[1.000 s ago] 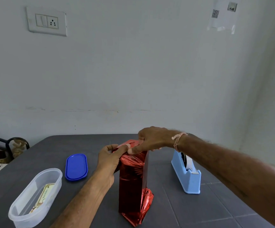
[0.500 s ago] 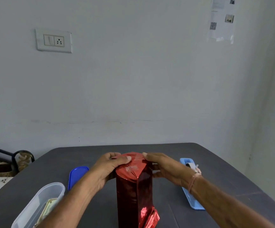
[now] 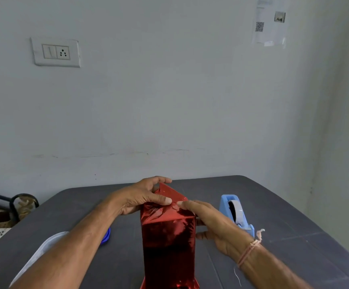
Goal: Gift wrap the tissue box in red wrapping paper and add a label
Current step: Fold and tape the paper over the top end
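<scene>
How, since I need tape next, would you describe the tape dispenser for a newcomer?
On the dark grey table, look right of the upright red-wrapped box, just beyond the right hand. The tape dispenser is the light blue block holding a pale roll, the only blue thing on that side.

Left hand [image 3: 146,198] pinches red wrapping paper [image 3: 169,232]; right hand [image 3: 215,224] presses, fingers straight.

Wrapped box [image 3: 169,243] base cut off below, blue lid [image 3: 106,236], perhaps, behind forearm [image 3: 81,243]
</scene>
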A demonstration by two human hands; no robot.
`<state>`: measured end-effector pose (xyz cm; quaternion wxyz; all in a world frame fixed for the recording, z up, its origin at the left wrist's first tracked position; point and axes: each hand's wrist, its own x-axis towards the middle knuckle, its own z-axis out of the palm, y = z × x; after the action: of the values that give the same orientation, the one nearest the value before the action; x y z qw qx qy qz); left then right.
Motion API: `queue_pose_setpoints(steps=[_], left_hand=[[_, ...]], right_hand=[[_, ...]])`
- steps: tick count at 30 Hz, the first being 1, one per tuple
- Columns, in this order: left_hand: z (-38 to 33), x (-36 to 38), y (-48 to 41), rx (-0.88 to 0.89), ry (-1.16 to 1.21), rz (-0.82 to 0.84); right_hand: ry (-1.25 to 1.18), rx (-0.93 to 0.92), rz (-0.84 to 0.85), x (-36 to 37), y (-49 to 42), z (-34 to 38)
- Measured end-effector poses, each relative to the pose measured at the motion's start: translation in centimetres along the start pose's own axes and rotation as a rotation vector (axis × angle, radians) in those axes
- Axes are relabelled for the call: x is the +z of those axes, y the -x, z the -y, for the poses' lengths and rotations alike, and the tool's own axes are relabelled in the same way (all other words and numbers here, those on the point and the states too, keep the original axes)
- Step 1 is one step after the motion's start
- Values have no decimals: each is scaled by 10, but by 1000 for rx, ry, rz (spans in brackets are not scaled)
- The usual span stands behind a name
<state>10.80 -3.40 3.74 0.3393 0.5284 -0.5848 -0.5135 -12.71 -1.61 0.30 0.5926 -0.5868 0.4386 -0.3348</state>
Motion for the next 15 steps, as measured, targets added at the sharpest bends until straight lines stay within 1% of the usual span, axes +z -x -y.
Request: queue_pose_setpoints(steps=[3,6,11,15], left_hand=[[-4,3,-2,17,-46,-11],[-2,4,0,36,-86,-72],[8,10,7,101,-103,-212],[10,13,8,136,-101,-258]], right_hand=[[0,3,-31,1,-5,2],[-13,8,-37,-3,-16,6],[54,-30,34,-5,-36,25],[163,-62,112,5,-40,50]])
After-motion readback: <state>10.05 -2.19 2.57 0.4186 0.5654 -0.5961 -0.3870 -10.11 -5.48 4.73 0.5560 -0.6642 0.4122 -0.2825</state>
